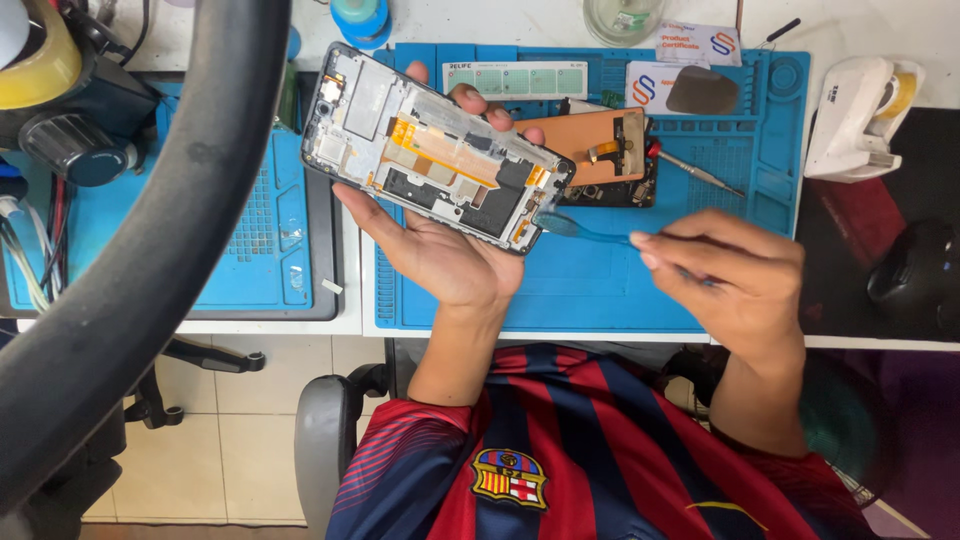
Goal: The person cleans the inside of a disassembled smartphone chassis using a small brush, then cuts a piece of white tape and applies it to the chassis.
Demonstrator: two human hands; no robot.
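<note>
Opened phone frame [435,150], thin, light, likely fragile with exposed flex cables, lies across the left hand [440,250], gripped by its long edges; right hand [735,270] closed on a blue brush [580,230], bristles at the frame's near corner

A grey and black opened phone frame [437,148], marked with orange flex strips, is seen above a bright blue rubber work mat [600,290]. A translucent blue plastic brush [580,229] is shown beside it. An orange-brown rectangular phone panel [590,145] is edged in black. A shirt striped dark blue and red [600,450] is worn, and a white tape dispenser [850,120] is coloured plainly.
</note>
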